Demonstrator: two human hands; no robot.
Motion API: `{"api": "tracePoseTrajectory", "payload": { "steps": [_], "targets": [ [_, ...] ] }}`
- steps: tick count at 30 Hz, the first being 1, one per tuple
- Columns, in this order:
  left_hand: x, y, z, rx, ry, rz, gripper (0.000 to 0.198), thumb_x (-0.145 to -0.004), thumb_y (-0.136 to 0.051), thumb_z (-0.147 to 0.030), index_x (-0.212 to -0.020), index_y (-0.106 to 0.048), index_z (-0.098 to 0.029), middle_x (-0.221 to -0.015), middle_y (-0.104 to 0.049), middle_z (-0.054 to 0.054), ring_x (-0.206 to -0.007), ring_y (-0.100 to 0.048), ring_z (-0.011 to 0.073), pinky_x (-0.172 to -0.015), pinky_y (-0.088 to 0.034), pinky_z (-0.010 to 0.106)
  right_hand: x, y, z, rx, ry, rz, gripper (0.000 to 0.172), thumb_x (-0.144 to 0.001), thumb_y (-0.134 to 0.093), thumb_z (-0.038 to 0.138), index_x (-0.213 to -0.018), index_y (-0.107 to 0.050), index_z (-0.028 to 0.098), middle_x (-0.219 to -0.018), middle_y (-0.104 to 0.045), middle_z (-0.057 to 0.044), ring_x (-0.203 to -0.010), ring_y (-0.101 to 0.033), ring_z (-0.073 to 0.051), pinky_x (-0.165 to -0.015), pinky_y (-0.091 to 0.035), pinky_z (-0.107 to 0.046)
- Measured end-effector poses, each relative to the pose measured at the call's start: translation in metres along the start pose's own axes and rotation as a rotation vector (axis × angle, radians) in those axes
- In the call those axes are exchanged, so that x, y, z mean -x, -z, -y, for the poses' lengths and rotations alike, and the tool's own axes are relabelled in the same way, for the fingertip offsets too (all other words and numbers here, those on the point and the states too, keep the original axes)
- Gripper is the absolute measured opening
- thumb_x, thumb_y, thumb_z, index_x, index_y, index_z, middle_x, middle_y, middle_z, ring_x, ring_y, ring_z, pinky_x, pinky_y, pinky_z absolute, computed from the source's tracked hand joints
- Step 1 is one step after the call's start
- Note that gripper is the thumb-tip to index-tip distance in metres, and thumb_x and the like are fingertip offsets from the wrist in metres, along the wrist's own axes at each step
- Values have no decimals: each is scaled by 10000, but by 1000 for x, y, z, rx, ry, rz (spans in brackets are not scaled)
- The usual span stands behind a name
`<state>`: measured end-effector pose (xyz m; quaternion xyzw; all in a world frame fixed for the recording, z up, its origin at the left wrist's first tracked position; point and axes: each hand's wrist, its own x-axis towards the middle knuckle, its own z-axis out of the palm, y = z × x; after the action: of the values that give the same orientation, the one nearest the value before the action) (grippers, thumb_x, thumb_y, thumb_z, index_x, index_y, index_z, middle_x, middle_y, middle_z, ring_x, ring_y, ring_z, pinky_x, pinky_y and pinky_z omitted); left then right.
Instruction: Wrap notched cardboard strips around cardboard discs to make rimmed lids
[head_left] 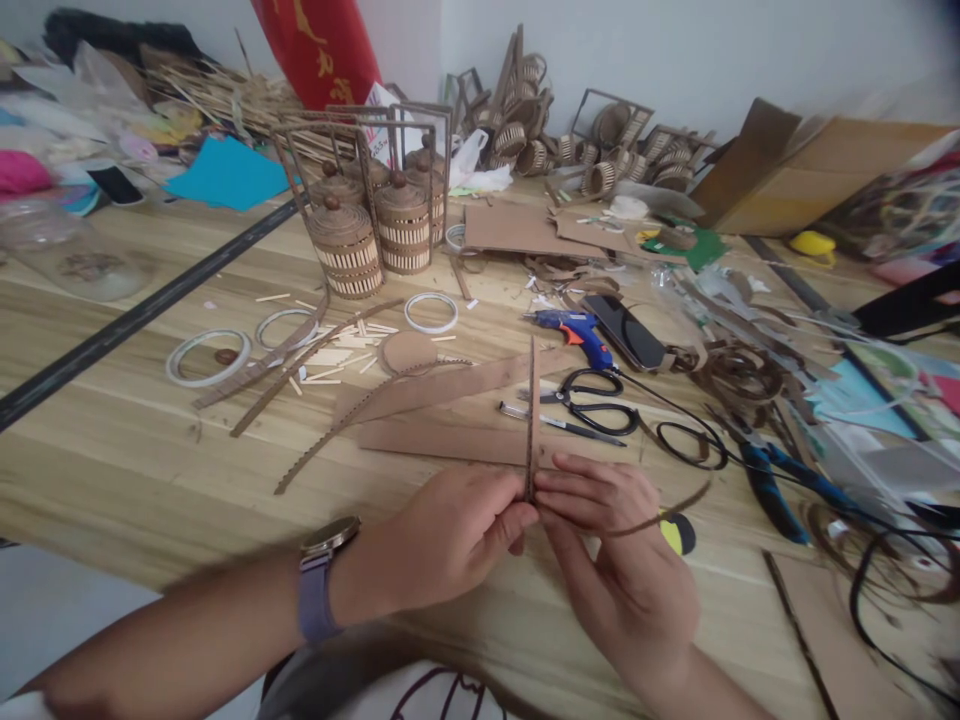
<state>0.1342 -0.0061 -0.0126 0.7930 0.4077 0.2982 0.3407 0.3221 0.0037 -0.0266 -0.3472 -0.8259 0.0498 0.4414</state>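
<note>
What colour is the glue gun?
The glue gun is mostly blue with an orange trigger, seen in the head view.

You've got a round watch (pixel 331 537) on your L arm (pixel 195 622), dark face w/ a thin gold-ish rim, and its strap (pixel 318 600) is a wide, muted purple band w/ a soft, fabric-like look. Your L hand (pixel 431 545) and R hand (pixel 626 575) are bare, as is what shows of the R arm (pixel 701 675), tho a whitish bit, poss. a sleeve edge (pixel 24 709), shows at btm L. Your top (pixel 442 688) is pale w/ bold, dark curved lines, next to grey cloth (pixel 330 672) too blurred to ID.
</note>
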Motion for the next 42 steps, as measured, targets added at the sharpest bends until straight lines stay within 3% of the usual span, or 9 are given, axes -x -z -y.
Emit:
{"api": "tracePoseTrajectory", "payload": {
  "steps": [18, 23, 27, 32, 42],
  "targets": [
    [0, 0, 2, -104, -110, -20, 308, -1042, -314, -242, -795, -492, -194, -756, -616, 18, -725, -575, 161, -684, -415, 256, -2, 3, -2, -147, -44, 14, 166, -855, -625, 68, -942, -631, 209, -862, -738, -32, -951, -692, -246, -873, -483, -443],
    [-1, -1, 3, -54, -73, -22, 317, -1052, -318, -313, -826, -503, -189, -784, -619, 23, -715, -558, 163, -674, -418, 264, -1, 1, -3, -144, -25, 0, 158, -852, -626, 75, -937, -630, 208, -857, -727, -31, -935, -688, -235, -860, -494, -436],
    [0, -2, 2, -26, -23, -32, 237, -1027, -376, -250, -842, -509, -184, -769, -610, 11, -691, -547, 157, -647, -406, 261, 0, 2, -3, -105, 26, 1, 173, -841, -638, 60, -943, -626, 200, -877, -723, -45, -942, -676, -236, -859, -480, -441],
    [-1, -2, 0, 5, -12, -53, 208, -978, -416, -172, -784, -491, -180, -721, -562, -6, -659, -512, 137, -615, -363, 249, -2, 1, -1, -3, 91, 7, 157, -847, -636, 57, -918, -633, 197, -875, -744, -50, -924, -684, -238, -862, -450, -435],
    [0, -8, 1, 97, 58, -127, 253, -887, -435, -162, -650, -352, -200, -582, -408, -53, -542, -380, 99, -528, -252, 241, -3, 1, 6, 3, 84, 4, 160, -852, -632, 61, -909, -614, 210, -830, -754, -19, -876, -711, -216, -857, -439, -405]
  ]
}}
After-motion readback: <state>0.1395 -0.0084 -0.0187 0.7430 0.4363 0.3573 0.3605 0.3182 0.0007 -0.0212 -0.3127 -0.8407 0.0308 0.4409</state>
